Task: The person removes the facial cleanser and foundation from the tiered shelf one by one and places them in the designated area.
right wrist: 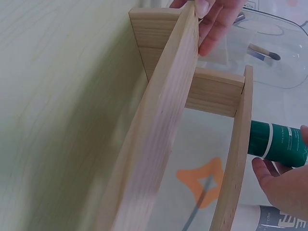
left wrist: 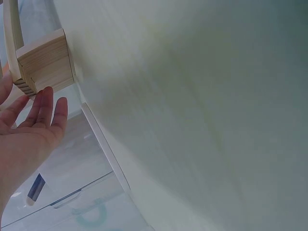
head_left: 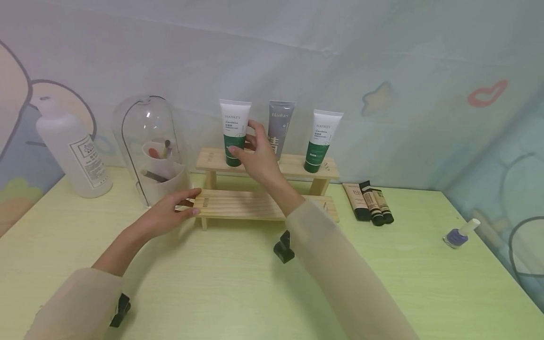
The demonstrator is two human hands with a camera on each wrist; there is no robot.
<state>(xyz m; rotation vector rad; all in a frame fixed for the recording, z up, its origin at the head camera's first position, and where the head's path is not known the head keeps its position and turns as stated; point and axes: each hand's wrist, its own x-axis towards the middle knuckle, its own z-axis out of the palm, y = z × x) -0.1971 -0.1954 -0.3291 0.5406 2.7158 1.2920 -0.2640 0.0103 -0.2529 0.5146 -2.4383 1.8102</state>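
Right hand (head_left: 255,158) has its fingers curled around the green-and-white tube (head_left: 234,132) standing at the left end of the wooden rack's (head_left: 293,166) top step. Left hand (head_left: 170,212) rests flat, fingers straight, against the left end of the lower step, gripping nothing. The rack sits on the bench (head_left: 238,283).

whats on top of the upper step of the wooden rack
Three tubes stand cap-down on the upper step: a white-green tube held by the right hand, a grey tube partly hidden behind that hand, and another white-green tube.
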